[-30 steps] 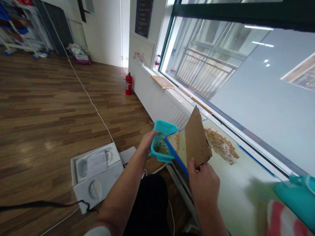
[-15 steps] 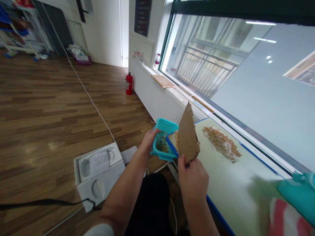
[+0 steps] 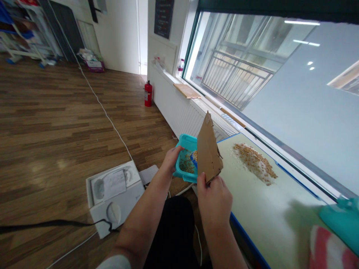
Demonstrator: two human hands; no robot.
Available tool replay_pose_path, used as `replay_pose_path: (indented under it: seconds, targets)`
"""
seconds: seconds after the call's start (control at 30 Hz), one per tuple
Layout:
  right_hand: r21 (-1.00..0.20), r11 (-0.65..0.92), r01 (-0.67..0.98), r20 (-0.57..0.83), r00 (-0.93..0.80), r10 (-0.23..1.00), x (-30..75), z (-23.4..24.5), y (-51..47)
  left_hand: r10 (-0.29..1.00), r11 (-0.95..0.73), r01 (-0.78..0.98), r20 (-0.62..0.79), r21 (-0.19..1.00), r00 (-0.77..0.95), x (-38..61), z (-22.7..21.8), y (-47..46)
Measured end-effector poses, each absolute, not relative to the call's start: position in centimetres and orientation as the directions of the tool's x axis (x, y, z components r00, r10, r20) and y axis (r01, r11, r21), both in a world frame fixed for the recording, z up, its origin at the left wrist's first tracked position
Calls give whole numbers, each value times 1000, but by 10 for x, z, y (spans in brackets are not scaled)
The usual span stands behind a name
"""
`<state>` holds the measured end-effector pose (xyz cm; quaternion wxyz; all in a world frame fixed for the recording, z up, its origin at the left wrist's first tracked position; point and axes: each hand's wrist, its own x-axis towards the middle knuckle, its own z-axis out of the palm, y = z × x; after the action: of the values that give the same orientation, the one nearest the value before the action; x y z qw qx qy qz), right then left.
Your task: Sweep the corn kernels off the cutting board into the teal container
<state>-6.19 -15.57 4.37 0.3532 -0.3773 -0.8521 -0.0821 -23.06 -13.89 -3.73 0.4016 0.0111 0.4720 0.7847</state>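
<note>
In hands (image 3: 171, 160) (image 3: 215, 198), one tub (image 3: 187, 142), one cardboard sheet (image 3: 208, 153)

Along the window (image 3: 280, 93) runs the worktop (image 3: 252, 209). Near its window-side edge, towards the far end, lies a heap of grains (image 3: 255, 160). The worktop's far corner away from the window juts over the tub (image 3: 187, 176), with scattered grains (image 3: 195, 154) on it; other grains lie inside the tub. The cardboard sheet (image 3: 209, 149) stands tilted behind that corner's tip, between tub and heap. Left fingers (image 3: 176, 151) sit at the tub's left rim, right fingers (image 3: 202, 180) at the sheet's lower edge. Beyond the far end stands a radiator (image 3: 190, 117); left of the tub, on the floor (image 3: 70, 130), a box (image 3: 126, 209).
</note>
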Motion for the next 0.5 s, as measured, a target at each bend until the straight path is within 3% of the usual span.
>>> replay_pose_path:
  seconds: [0.37,0.5]
  targets:
    - [-118,712,693,707,-445,550,-62,49,-160,630,-238,-623,-369,745,-683,-230,-33,-140]
    - [-100,721,685,715,-455,531,-66,47,-162,682,-247,-658,-355,711,-640,-229,-36,-140]
